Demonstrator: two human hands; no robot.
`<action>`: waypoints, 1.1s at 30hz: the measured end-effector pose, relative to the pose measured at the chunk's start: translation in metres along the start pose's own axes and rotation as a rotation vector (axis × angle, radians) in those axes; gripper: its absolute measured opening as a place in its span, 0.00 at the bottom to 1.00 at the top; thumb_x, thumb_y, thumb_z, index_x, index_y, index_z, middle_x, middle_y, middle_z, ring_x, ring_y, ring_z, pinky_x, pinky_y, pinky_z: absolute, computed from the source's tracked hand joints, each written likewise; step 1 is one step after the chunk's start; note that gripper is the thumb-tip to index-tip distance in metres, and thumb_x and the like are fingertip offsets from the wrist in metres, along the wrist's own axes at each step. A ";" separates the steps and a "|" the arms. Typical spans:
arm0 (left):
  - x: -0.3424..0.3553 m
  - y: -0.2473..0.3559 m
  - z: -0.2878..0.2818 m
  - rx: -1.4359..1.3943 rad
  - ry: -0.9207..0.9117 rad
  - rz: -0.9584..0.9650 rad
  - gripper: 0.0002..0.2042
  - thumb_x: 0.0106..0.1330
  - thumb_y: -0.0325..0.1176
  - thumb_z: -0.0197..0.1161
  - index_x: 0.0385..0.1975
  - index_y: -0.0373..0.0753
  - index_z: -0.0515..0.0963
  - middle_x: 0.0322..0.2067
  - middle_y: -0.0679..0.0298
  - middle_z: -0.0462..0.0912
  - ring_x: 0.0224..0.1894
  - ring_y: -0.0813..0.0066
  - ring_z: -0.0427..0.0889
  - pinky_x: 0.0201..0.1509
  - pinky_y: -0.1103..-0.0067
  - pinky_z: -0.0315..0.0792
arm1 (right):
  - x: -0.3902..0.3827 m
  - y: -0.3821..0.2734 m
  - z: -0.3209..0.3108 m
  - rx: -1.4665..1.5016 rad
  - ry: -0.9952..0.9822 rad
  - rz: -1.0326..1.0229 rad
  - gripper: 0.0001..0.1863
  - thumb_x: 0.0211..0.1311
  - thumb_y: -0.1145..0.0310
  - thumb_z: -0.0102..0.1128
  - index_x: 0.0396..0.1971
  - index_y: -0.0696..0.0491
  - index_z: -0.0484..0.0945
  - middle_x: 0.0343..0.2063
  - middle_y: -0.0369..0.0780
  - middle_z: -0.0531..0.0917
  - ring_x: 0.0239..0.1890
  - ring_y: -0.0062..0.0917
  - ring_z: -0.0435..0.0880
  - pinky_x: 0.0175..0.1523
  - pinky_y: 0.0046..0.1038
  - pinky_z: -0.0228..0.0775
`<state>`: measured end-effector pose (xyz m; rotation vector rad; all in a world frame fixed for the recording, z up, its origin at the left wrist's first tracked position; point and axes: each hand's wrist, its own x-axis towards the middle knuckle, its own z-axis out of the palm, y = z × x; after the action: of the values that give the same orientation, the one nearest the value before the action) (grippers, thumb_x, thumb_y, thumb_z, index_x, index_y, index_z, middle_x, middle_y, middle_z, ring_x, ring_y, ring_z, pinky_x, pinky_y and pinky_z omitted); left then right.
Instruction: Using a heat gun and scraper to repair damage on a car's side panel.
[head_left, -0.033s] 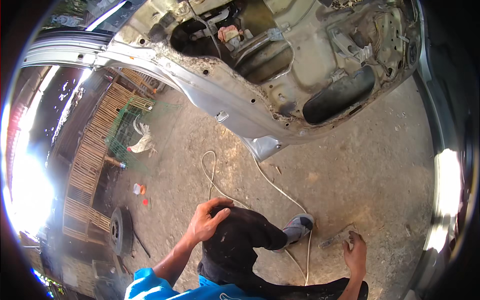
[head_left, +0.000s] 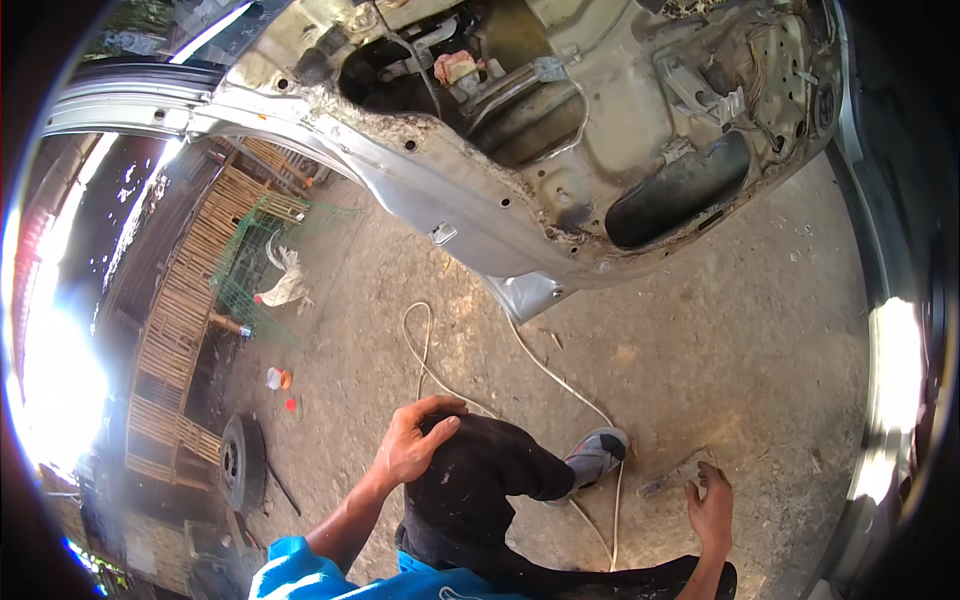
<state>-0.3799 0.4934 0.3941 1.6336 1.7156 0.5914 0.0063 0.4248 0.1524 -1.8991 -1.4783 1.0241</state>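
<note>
My left hand (head_left: 412,440) rests on the raised knee of my black trousers (head_left: 460,480), its thumb spread from the other fingers. At the lower right, my right hand (head_left: 712,508) hangs by my other leg, fingers loosely bent and apart. Its fingertips overlap the end of a flat, greyish-brown piece (head_left: 668,478); whether they touch it I cannot tell. In front of me stands a car door (head_left: 470,215) stripped of its inner trim, with rough, stained edges and large openings. A crumpled pink cloth or wad (head_left: 457,68) sits inside one opening.
A pale cord (head_left: 560,375) loops over the dirt floor, passing my grey shoe (head_left: 597,455). To the left are a white chicken (head_left: 285,278) by green netting (head_left: 240,260), a bamboo-slat structure (head_left: 180,320), a wheel (head_left: 243,463) and small red-and-white litter (head_left: 278,379).
</note>
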 end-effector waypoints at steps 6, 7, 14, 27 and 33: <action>0.006 0.000 0.001 -0.044 0.005 -0.020 0.14 0.66 0.31 0.58 0.46 0.29 0.77 0.42 0.56 0.83 0.48 0.69 0.81 0.56 0.76 0.71 | 0.004 -0.001 0.001 0.004 0.005 -0.007 0.21 0.54 0.74 0.64 0.49 0.60 0.75 0.39 0.50 0.80 0.40 0.42 0.81 0.44 0.39 0.72; 0.006 -0.001 0.001 -0.044 0.004 -0.021 0.14 0.66 0.31 0.58 0.46 0.29 0.77 0.42 0.56 0.83 0.48 0.69 0.81 0.56 0.76 0.71 | 0.004 -0.001 0.001 0.015 0.000 -0.023 0.21 0.53 0.74 0.64 0.49 0.61 0.75 0.39 0.51 0.80 0.40 0.42 0.81 0.44 0.39 0.72; -0.002 0.002 -0.002 -0.004 0.024 -0.017 0.13 0.66 0.32 0.58 0.45 0.29 0.78 0.41 0.55 0.84 0.47 0.69 0.81 0.55 0.75 0.72 | 0.002 -0.003 0.007 0.030 -0.002 -0.040 0.20 0.54 0.75 0.63 0.48 0.61 0.75 0.39 0.51 0.80 0.41 0.44 0.80 0.45 0.39 0.72; 0.019 0.005 0.022 0.048 -0.024 0.177 0.11 0.66 0.31 0.55 0.39 0.28 0.79 0.37 0.56 0.82 0.43 0.70 0.79 0.53 0.76 0.70 | -0.004 0.016 0.007 0.010 0.068 -0.012 0.22 0.56 0.66 0.60 0.52 0.56 0.75 0.42 0.52 0.80 0.45 0.48 0.79 0.51 0.41 0.72; 0.020 0.009 0.038 -0.006 -0.030 0.147 0.15 0.70 0.35 0.51 0.42 0.28 0.77 0.39 0.55 0.81 0.43 0.67 0.78 0.53 0.74 0.70 | -0.020 0.035 0.010 0.001 0.063 0.033 0.18 0.55 0.66 0.61 0.44 0.59 0.75 0.39 0.52 0.79 0.44 0.47 0.79 0.48 0.44 0.73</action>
<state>-0.3454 0.5090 0.3719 1.7664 1.5801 0.6368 0.0157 0.3956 0.1248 -1.9428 -1.4155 0.9710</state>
